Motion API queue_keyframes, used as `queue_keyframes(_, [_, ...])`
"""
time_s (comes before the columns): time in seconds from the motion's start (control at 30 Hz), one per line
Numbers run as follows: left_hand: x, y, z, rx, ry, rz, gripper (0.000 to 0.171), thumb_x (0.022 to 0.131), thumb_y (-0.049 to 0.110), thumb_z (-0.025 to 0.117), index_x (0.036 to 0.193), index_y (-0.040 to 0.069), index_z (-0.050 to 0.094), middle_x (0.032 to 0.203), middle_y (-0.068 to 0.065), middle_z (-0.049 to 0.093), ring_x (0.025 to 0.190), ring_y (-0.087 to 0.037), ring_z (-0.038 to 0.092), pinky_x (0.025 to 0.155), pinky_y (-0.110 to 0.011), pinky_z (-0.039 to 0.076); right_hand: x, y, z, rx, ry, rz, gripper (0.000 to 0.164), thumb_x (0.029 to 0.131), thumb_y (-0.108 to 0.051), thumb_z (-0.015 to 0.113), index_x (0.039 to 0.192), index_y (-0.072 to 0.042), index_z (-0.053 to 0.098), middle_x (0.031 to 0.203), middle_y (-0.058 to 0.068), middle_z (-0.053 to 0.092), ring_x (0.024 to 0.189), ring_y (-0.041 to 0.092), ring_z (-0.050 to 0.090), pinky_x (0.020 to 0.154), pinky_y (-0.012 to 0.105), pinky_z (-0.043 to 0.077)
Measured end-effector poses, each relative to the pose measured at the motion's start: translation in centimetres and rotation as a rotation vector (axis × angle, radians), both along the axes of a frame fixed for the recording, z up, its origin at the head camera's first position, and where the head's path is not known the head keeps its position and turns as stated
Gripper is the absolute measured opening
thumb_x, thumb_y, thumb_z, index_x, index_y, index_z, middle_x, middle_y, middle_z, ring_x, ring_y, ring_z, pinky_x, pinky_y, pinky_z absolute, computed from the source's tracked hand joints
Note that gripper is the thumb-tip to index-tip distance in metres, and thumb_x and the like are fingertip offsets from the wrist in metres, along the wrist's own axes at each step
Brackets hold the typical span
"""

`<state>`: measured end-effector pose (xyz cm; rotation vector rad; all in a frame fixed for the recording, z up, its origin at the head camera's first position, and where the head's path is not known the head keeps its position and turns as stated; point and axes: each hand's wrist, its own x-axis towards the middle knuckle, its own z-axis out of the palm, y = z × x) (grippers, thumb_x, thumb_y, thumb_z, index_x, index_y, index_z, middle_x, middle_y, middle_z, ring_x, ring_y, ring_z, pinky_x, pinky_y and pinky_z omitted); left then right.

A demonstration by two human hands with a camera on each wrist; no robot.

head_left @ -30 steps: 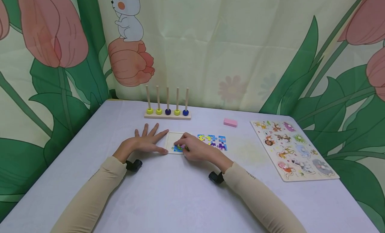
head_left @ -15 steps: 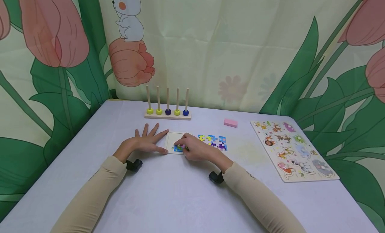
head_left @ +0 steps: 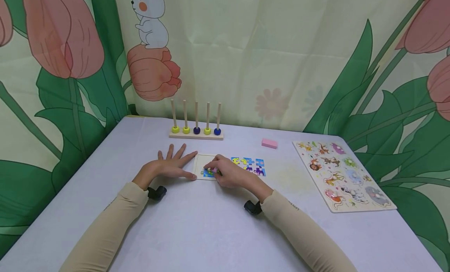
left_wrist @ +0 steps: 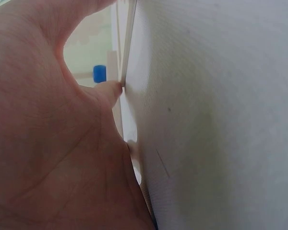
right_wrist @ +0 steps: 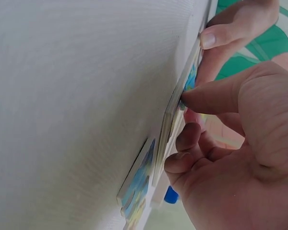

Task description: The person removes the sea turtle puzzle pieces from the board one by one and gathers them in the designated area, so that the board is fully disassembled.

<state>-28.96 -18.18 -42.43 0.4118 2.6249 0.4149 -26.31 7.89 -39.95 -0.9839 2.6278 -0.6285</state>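
Observation:
My left hand [head_left: 170, 168] lies flat with spread fingers, thumb and forefinger against the left edge of a small wooden puzzle tray [head_left: 201, 161]. Colourful jigsaw pieces [head_left: 207, 173] fill part of the tray's near side. Over that side, my right hand [head_left: 230, 173] pinches a small jigsaw piece between thumb and fingers, low at the tray; the fingers mostly hide it. In the right wrist view the thumb [right_wrist: 211, 99] presses close at the tray's rim [right_wrist: 169, 115]. To the right of the tray lie several loose jigsaw pieces [head_left: 259, 171], partly covered by the right hand.
Behind the tray stands a wooden peg rack [head_left: 195, 136] with yellow and dark blue beads. A pink block [head_left: 269, 143] lies at the back right. An animal puzzle board [head_left: 346, 200] rests along the table's right side. A printed curtain [head_left: 228, 69] hangs behind the table.
The right fingers shift very slightly over the piece at the tray. The left hand stays in place, and the other things have not moved.

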Motion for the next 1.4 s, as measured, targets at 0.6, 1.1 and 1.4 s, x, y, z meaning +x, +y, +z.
queue_keyframes(0.6, [0.5,0.3,0.5,0.008,0.0,0.004,0.113,0.084,0.084,0.06,0.172,0.029,0.014,0.178,-0.019,-0.017,0.158,-0.057,-0.028,0.115,-0.086,-0.017,0.3,0.1,-0.2,-0.002,0.008,-0.026,0.04,0.106,-0.008,0.059,0.144,-0.018,0.067,0.137,0.014,0.06,0.123,0.026,0.058,0.114,0.046,0.051])
queue_keyframes(1.1, [-0.9,-0.3,-1.3,-0.017,0.017,0.004,0.116,0.081,0.09,0.057,0.172,0.034,0.012,0.179,-0.015,-0.019,0.159,-0.054,-0.028,0.115,-0.088,-0.014,0.5,-0.1,0.1,-0.008,0.077,0.004,0.044,0.097,-0.01,0.067,0.141,-0.018,0.069,0.13,0.013,0.058,0.112,0.023,0.054,0.1,0.041,0.05])
queue_keyframes(1.4, [-0.8,-0.2,-1.0,-0.016,0.011,0.0,0.113,0.084,0.086,0.058,0.172,0.032,0.011,0.178,-0.016,-0.02,0.158,-0.054,-0.029,0.115,-0.087,-0.014,0.6,-0.2,0.1,-0.006,0.09,0.0,0.043,0.097,-0.011,0.069,0.14,-0.016,0.069,0.128,0.013,0.058,0.111,0.024,0.054,0.1,0.041,0.049])
